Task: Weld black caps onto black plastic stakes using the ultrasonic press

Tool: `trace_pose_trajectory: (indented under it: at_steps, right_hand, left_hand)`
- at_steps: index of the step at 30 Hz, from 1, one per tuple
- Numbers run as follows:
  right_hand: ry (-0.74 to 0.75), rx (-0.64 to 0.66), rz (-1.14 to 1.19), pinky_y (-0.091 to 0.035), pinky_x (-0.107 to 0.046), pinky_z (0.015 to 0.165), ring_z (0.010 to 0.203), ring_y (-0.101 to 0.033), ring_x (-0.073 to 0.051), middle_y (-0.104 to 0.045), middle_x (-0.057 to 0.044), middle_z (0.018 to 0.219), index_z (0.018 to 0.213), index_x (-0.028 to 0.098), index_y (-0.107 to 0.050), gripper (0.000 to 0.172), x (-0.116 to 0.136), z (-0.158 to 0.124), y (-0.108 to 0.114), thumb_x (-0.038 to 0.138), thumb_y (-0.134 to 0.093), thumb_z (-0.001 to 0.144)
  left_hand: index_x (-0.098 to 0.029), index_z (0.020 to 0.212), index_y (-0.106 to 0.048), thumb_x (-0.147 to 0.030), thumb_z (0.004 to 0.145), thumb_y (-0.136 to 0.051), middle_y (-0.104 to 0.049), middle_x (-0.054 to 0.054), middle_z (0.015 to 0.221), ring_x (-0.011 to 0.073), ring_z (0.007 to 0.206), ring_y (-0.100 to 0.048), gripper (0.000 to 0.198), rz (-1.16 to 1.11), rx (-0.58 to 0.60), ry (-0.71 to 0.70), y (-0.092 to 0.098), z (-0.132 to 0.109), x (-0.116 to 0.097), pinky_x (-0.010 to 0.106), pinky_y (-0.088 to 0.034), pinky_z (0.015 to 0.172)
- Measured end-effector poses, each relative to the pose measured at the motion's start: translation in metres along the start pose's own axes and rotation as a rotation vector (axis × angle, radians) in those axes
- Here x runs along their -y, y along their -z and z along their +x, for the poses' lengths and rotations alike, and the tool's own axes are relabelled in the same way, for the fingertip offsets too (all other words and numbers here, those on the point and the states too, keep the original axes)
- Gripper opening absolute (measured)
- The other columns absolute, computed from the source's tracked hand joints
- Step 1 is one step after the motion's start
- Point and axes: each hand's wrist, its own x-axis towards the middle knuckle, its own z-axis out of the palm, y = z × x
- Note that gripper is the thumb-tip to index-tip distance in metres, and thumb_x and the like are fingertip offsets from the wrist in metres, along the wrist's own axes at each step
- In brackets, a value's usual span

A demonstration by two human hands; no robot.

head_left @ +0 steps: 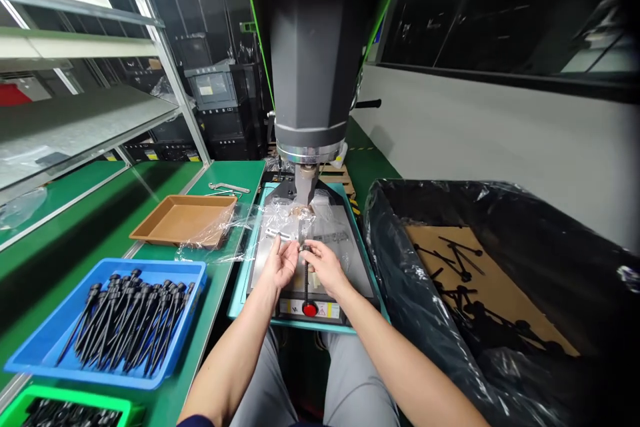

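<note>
My right hand (325, 267) is closed around the head end of a black rod with a thick cap (307, 280). The rod's thin shaft points down toward me, in front of a red push button (310, 309). Palm turned up, my left hand (283, 263) is beside the cap, its thumb apart from its loosely curled fingers. Its fingertips come close to the cap; whether they touch it is too small to tell. Both hands are over the metal bed of a press (340, 213), just below its tool head (305, 183). Clear plastic film covers part of the fixture.
On the green bench at left are a brown tray (145, 230), a blue tray (193, 268) of capped black rods, a green bin (131, 407) of small black parts and a wrench (229, 187). At right, a black-lined box (425, 190) holds cardboard and several rods.
</note>
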Motion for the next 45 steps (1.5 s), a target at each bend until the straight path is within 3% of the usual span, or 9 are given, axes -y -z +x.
trace_pose_trajectory:
  at_steps: [2,5,11,18,21,27,33,39,45]
  right_hand:
    - [-0.086,0.018,0.038,-0.041,-0.022,0.045,0.065,-0.061,-0.017,-0.068,-0.004,0.084,0.104,0.019,-0.067,0.042,0.003,0.009,-0.006,0.035,-0.068,0.065]
    - [-0.082,-0.013,0.004,-0.039,-0.022,0.043,0.063,-0.060,-0.017,-0.067,-0.004,0.078,0.099,0.018,-0.068,0.036,0.002,0.019,-0.009,0.036,-0.063,0.067]
    - [0.042,-0.143,-0.112,-0.046,-0.027,0.058,0.072,-0.061,-0.020,-0.067,-0.003,0.079,0.099,0.018,-0.068,0.035,-0.010,0.030,-0.010,0.040,-0.060,0.073]
    - [0.409,-0.316,-0.474,-0.047,-0.040,0.087,0.093,-0.061,-0.026,-0.067,-0.013,0.107,0.113,0.016,-0.066,0.044,0.012,0.050,0.003,0.044,-0.051,0.082]
    - [0.519,-0.291,-0.519,-0.043,-0.041,0.097,0.106,-0.058,-0.027,-0.064,-0.013,0.113,0.111,0.018,-0.068,0.039,0.026,0.062,0.009,0.039,-0.050,0.083]
    - [0.531,-0.196,-0.400,-0.040,-0.045,0.102,0.110,-0.057,-0.027,-0.065,-0.011,0.114,0.106,0.020,-0.070,0.036,0.031,0.087,0.013,0.042,-0.057,0.080]
    - [0.464,-0.147,-0.288,-0.038,-0.042,0.102,0.114,-0.055,-0.027,-0.064,-0.011,0.118,0.100,0.019,-0.069,0.035,0.027,0.106,0.010,0.041,-0.064,0.073]
    - [0.345,-0.063,-0.226,-0.047,-0.039,0.085,0.088,-0.063,-0.025,-0.070,-0.009,0.097,0.100,0.016,-0.065,0.043,0.028,0.115,0.007,0.044,-0.070,0.068]
    - [0.340,0.023,-0.222,-0.042,-0.041,0.098,0.106,-0.060,-0.026,-0.068,-0.007,0.113,0.111,0.021,-0.066,0.045,0.034,0.108,0.015,0.042,-0.069,0.071]
  left_hand:
    - [-0.009,0.089,-0.060,-0.022,0.094,-0.054,-0.068,0.008,0.078,0.0114,0.064,-0.068,0.015,-0.020,-0.002,-0.037,-0.002,0.004,0.000,0.019,-0.060,0.058]
    - [-0.011,0.084,-0.060,-0.005,0.090,-0.056,-0.065,0.003,0.073,0.0073,0.058,-0.066,0.009,-0.034,-0.013,-0.101,-0.001,0.002,0.002,0.012,-0.058,0.058]
    - [-0.011,0.083,-0.062,-0.006,0.085,-0.061,-0.071,0.009,0.081,0.0129,0.061,-0.070,0.005,0.082,0.016,-0.171,0.000,-0.013,0.006,0.015,-0.057,0.050]
    - [-0.012,0.086,-0.061,-0.013,0.084,-0.066,-0.073,0.009,0.084,0.0124,0.061,-0.070,0.006,0.160,0.026,-0.216,-0.001,-0.013,0.005,0.015,-0.056,0.049]
    - [-0.012,0.088,-0.061,-0.014,0.083,-0.068,-0.073,0.009,0.086,0.0125,0.061,-0.070,0.009,0.168,0.030,-0.214,-0.001,-0.011,0.003,0.016,-0.055,0.047]
    - [-0.012,0.088,-0.060,-0.015,0.083,-0.068,-0.074,0.010,0.086,0.0130,0.060,-0.070,0.010,0.164,0.030,-0.202,-0.004,-0.009,0.000,0.016,-0.054,0.045]
    - [-0.012,0.089,-0.060,-0.015,0.086,-0.064,-0.074,0.009,0.085,0.0118,0.059,-0.070,0.006,0.171,0.017,-0.206,-0.006,-0.004,-0.007,0.014,-0.053,0.044]
    - [-0.012,0.087,-0.061,-0.016,0.083,-0.068,-0.074,0.009,0.085,0.0120,0.060,-0.070,0.010,0.170,0.012,-0.215,-0.008,-0.001,-0.012,0.015,-0.054,0.046]
    - [-0.011,0.088,-0.060,-0.013,0.085,-0.065,-0.074,0.010,0.084,0.0126,0.060,-0.070,0.006,0.160,0.000,-0.216,-0.006,0.001,-0.013,0.015,-0.054,0.045]
